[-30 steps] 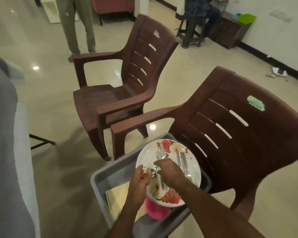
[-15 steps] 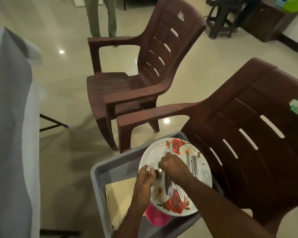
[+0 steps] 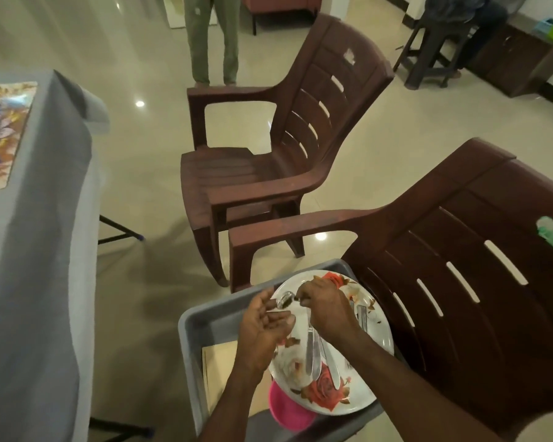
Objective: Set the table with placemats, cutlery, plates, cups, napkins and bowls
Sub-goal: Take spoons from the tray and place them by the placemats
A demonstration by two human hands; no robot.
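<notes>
Cutlery [image 3: 313, 352] lies on floral plate [image 3: 364, 371] in grey tub [image 3: 205, 317], lower centre; right hand [image 3: 328, 309] pinches a spoon [image 3: 284, 298], left hand [image 3: 265, 323] open beside.

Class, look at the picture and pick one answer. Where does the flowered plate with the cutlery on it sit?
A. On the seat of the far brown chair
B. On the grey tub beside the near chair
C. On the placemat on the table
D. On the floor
B: the flowered plate, with cutlery lying on it, rests on the grey tub next to the near chair, under both hands.
</notes>
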